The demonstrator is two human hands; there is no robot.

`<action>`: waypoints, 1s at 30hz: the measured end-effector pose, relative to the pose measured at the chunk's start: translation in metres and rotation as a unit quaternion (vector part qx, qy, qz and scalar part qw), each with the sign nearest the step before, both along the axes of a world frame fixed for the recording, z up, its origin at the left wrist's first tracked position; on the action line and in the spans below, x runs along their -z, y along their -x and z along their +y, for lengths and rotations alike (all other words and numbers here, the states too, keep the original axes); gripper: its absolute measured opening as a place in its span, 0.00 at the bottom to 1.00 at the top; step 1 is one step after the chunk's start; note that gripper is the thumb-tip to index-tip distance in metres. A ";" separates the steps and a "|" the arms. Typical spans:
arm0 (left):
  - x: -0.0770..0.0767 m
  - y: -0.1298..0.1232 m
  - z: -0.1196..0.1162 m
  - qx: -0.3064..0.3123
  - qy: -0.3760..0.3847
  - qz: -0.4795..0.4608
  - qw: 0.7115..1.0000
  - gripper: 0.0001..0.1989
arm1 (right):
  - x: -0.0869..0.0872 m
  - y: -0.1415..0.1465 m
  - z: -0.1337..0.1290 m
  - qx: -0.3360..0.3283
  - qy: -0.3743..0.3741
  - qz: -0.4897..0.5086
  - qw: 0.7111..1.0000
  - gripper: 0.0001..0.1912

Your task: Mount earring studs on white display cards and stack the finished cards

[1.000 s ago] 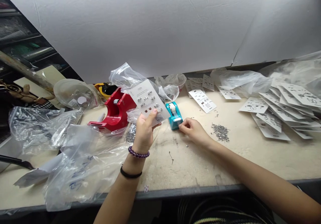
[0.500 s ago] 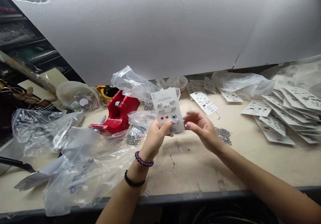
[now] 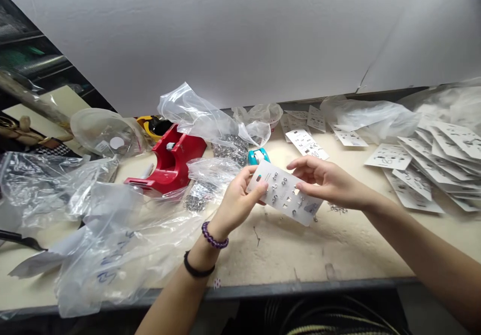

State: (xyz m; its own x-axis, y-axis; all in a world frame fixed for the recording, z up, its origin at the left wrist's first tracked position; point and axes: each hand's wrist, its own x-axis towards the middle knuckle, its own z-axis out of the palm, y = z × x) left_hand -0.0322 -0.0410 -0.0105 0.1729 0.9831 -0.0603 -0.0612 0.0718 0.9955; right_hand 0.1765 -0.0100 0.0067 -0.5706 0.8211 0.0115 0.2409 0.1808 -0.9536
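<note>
A white earring card [image 3: 278, 206] with several small metal earrings hangs tilted above the table, its punched end towards the left. My left hand [image 3: 237, 201] pinches that end, thumb on the front and fingers behind. At the card's upper right edge, my right hand [image 3: 332, 181] has its thumb on the front beside the earrings; its other fingers curl behind the edge, partly hidden. A small teal tape dispenser [image 3: 258, 156] stands just beyond the card. Loose metal earring pieces [image 3: 338, 208] lie under my right hand, mostly covered.
On the left are a red tape dispenser [image 3: 176, 160], crumpled clear bags [image 3: 108, 255] and a round plastic tub [image 3: 99, 132]. Bagged metal pieces [image 3: 231, 148] lie behind the card. Filled earring cards [image 3: 443, 175] are piled at right. A white panel [image 3: 240, 39] closes off the back.
The card has turned from upright to slanted, its lower end swinging right. My right hand has come onto its edge. The teal dispenser, earlier behind the card, now shows.
</note>
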 end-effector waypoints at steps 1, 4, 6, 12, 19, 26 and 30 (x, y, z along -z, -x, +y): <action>0.001 -0.002 -0.001 0.010 0.008 -0.002 1.000 0.24 | 0.000 -0.001 0.001 0.002 -0.014 -0.018 1.000 0.18; 0.004 -0.005 -0.003 0.004 0.001 0.009 1.000 0.28 | 0.000 -0.004 0.002 0.036 -0.073 -0.054 0.995 0.14; 0.007 -0.007 -0.004 0.005 -0.018 0.045 0.999 0.25 | 0.000 -0.005 0.002 0.062 -0.124 -0.068 0.988 0.09; 0.015 -0.008 -0.004 0.003 -0.097 0.218 0.971 0.10 | 0.011 0.002 -0.008 -0.045 -0.215 -0.158 0.963 0.07; 0.009 -0.008 -0.002 0.006 -0.150 0.301 0.942 0.09 | 0.029 0.019 -0.014 -0.006 -0.250 -0.210 0.945 0.07; 0.011 -0.009 -0.002 0.009 -0.169 0.325 0.930 0.07 | 0.031 0.020 -0.014 0.024 -0.255 -0.210 0.944 0.07; 0.012 -0.009 -0.001 0.014 -0.170 0.331 0.928 0.07 | 0.032 0.022 -0.015 0.033 -0.272 -0.213 0.938 0.07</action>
State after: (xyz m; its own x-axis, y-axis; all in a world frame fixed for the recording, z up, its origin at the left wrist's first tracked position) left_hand -0.0233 -0.0425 -0.0226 0.2346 0.9604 0.1502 0.5690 -0.2610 0.7798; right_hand 0.1549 -0.0251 -0.0257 -0.5672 0.7934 0.2209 0.6063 0.5838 -0.5399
